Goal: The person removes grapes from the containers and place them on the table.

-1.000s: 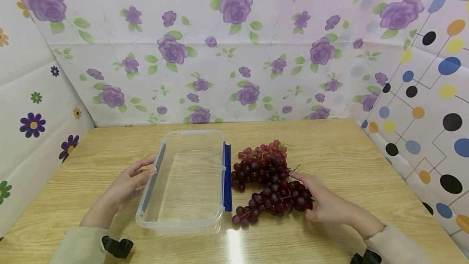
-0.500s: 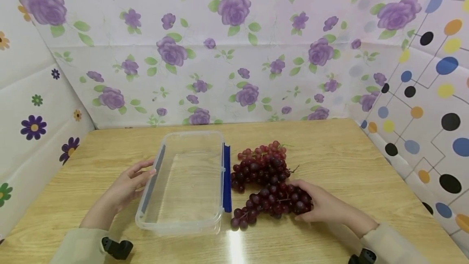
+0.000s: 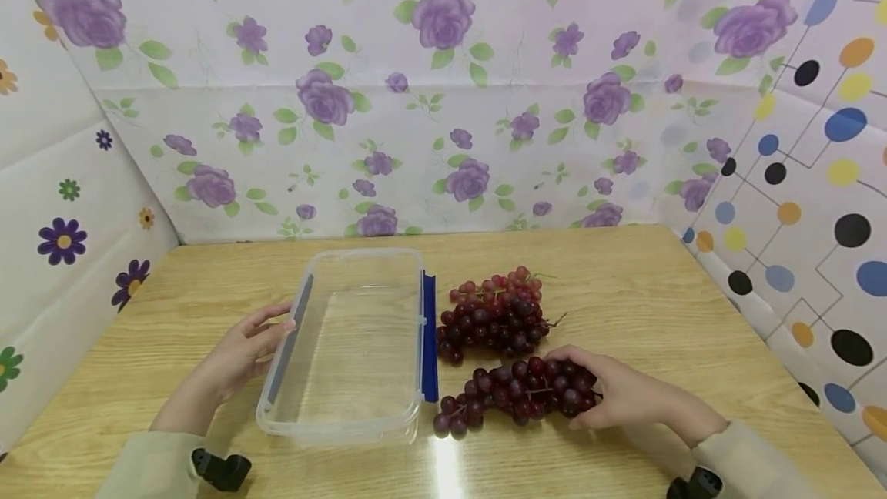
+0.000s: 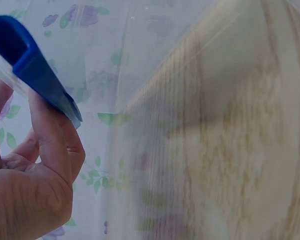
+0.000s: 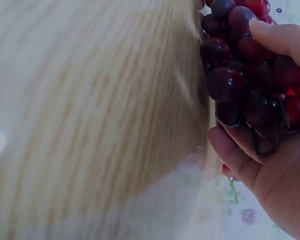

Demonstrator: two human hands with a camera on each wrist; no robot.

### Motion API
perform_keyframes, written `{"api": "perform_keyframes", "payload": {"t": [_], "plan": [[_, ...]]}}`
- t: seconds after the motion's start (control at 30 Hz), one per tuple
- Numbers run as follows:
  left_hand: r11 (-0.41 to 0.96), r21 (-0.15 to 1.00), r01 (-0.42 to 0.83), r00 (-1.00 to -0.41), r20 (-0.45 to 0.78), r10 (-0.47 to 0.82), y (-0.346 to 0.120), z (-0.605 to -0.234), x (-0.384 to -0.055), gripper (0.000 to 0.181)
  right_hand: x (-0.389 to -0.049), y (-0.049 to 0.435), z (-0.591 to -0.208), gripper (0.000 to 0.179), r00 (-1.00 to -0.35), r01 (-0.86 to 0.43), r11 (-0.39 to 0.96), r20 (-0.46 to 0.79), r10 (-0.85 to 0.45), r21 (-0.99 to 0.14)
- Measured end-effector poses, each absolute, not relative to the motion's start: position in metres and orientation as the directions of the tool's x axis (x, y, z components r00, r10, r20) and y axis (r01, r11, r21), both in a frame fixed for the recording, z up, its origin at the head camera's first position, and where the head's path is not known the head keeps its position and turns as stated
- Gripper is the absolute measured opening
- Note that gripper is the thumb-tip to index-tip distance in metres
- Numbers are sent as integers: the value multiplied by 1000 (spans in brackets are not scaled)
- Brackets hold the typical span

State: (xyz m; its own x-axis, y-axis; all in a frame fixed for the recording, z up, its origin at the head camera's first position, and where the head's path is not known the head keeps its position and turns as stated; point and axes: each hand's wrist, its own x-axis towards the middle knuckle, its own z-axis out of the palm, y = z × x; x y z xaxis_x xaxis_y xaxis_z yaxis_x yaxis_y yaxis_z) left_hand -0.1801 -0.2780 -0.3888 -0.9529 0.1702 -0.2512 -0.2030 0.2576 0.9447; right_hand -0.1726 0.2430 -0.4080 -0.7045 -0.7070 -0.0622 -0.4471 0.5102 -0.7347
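Observation:
My left hand [image 3: 239,353] is at the left side of a clear plastic food container [image 3: 346,431], gripping its side flap. In the left wrist view the fingers [image 4: 52,142] bend in against the blue flap [image 4: 37,70]. My right hand [image 3: 630,395] grips the right end of a dark bunch of grapes [image 3: 516,391], thumb on one side and fingers on the other. In the right wrist view the grapes [image 5: 230,82] lie between thumb and fingers. The bunch stretches left toward the container's front right corner.
Another dark bunch of grapes [image 3: 485,326] lies right of the container, with a lighter red bunch [image 3: 502,283] behind it. A blue flap [image 3: 430,337] hangs along the container's right side. Patterned sheets [image 3: 395,152] stand around the wooden table [image 3: 596,276].
My right hand has closed around the front bunch of grapes and moved it slightly nearer, opening a gap from the bunch behind. The left hand and container have stayed put.

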Motion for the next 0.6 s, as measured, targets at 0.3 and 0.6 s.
{"api": "perform_keyframes", "payload": {"t": [0.3,0.6], "plan": [[260,943,-208,-953,-255,164,-278,-388,-181,65,-172,247,-407,72,-691,-484,493,-31,-723,-723],[247,949,-197,-953,-244,177,-279,-389,-180,63,-170,248,-410,82,-708,-482,518,-34,-705,-706]]}}
